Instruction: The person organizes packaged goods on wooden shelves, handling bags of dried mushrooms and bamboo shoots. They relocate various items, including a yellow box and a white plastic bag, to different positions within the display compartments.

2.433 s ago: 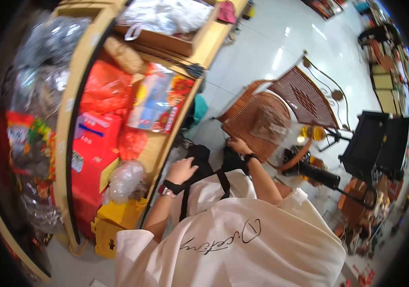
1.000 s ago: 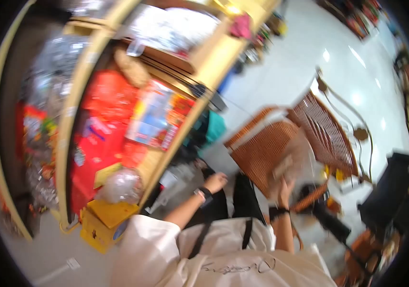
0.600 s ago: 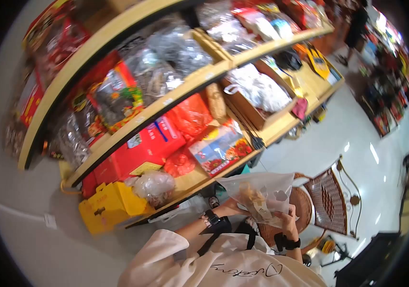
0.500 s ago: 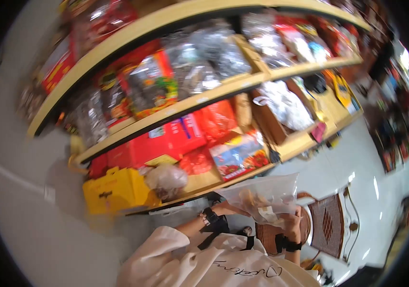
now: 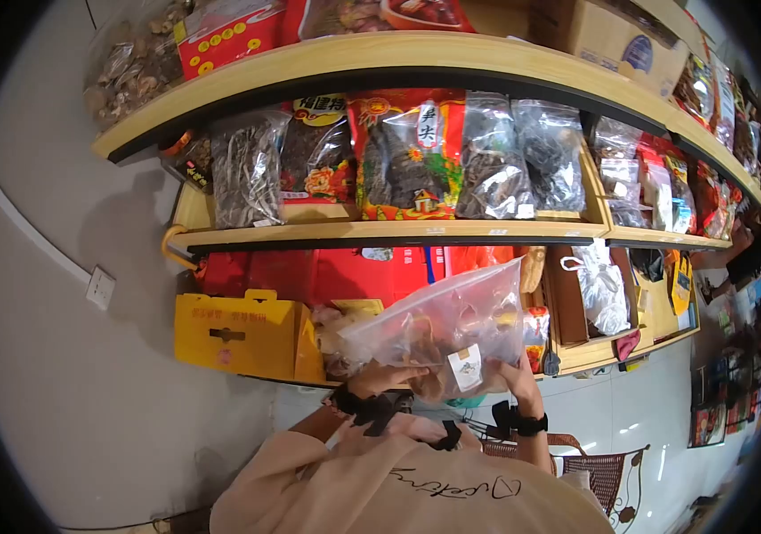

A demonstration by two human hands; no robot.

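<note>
A clear plastic bag (image 5: 438, 307) with brown pieces gathered in its lower part is held up in front of my chest. It carries a small white label (image 5: 466, 368). My left hand (image 5: 383, 379) grips its lower left side, the fingers partly behind the film. At the lower right edge, my right hand (image 5: 517, 377) is closed on the same bag. What the brown pieces are, I cannot make out through the cloudy plastic.
Wooden shelves (image 5: 398, 233) ahead bear bagged dried goods, including a red-edged packet (image 5: 410, 156). A yellow carton (image 5: 238, 331) and red boxes (image 5: 327, 278) fill the lower shelf, with a brown cardboard box (image 5: 567, 307) further right. A woven chair (image 5: 596, 476) stands at lower right.
My view has swung so the shelves now look level and closer. Both hands have kept hold of the bag, which now sits higher against the lower shelf, its label facing me.
</note>
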